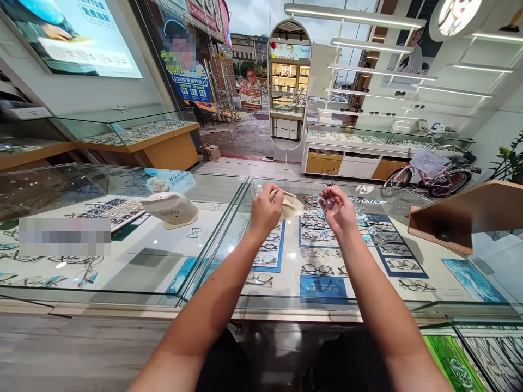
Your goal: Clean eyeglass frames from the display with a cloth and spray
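Both my arms reach out over a glass display counter (pixel 294 299). My left hand (pixel 265 211) is closed on a beige cloth (pixel 291 207), which hangs out to the right of the fingers. A pair of eyeglasses (pixel 326 200) is pinched in my right hand (pixel 343 212), one lens facing me and the frame pointing up and away. A small gap separates the cloth from the eyeglasses. Under the glass, below my hands, lie rows of spectacle frames (pixel 317 269) and a blue card (pixel 322 287).
A white device (pixel 170 209) stands on the counter to the left, near a tray of frames (pixel 110 212). At right is a brown stand with a slanted top (pixel 457 218). Beyond the counter are an oval mirror (pixel 289 87), a pink bicycle (pixel 437 174) and another display case (pixel 151 136).
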